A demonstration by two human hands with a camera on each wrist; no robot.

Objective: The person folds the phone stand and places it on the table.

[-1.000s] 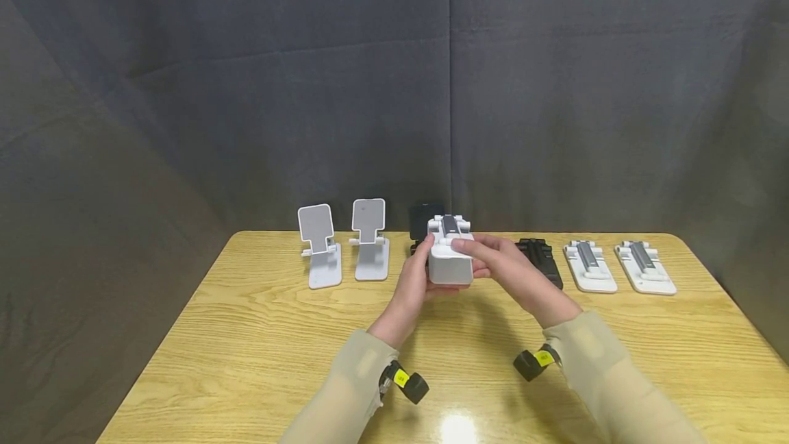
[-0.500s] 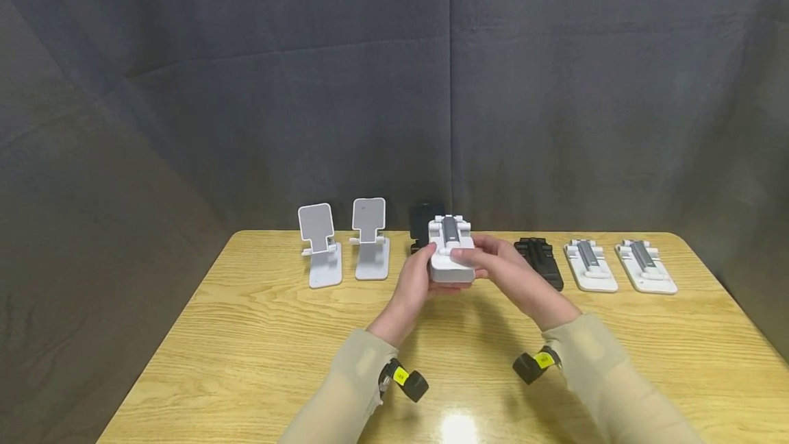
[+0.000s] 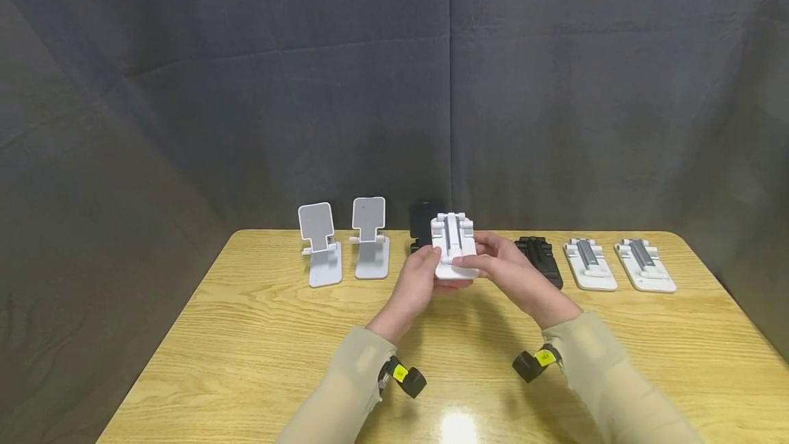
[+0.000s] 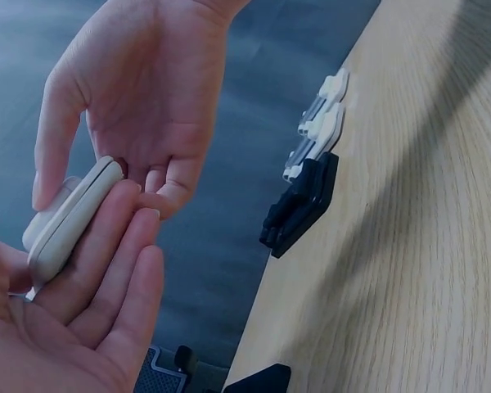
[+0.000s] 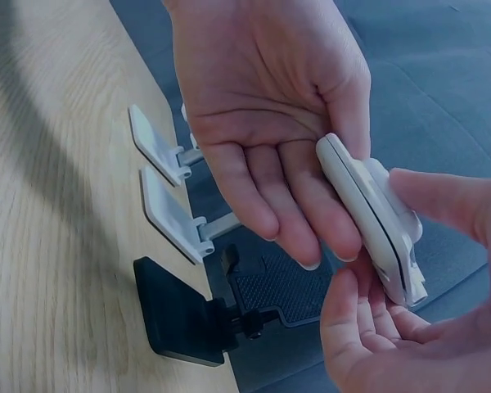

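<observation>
A white phone stand (image 3: 455,267), folded flat, is held above the table between both hands. Its hinged side with a grey centre strip faces up in the head view. The left hand (image 3: 414,286) grips its left edge, thumb along the side and fingers underneath. From the right, the right hand (image 3: 507,271) pinches it, thumb on the lower part of the hinged side and fingers beneath. In the right wrist view the stand (image 5: 368,209) shows edge-on as two layers with a dark seam, a thumb on the hinged side.
Two unfolded white stands (image 3: 324,266) (image 3: 372,262) stand at the left on the wooden table (image 3: 259,355). An unfolded black stand (image 3: 422,219) is partly hidden behind the hands. A folded black stand (image 3: 541,262) and two folded white ones (image 3: 590,266) (image 3: 646,267) lie right. Dark cloth (image 3: 370,88) hangs behind.
The held stand's deep grey front face has narrowed to a thin edge, and its hinged side now faces the head camera more fully. Both hands stay almost in place.
</observation>
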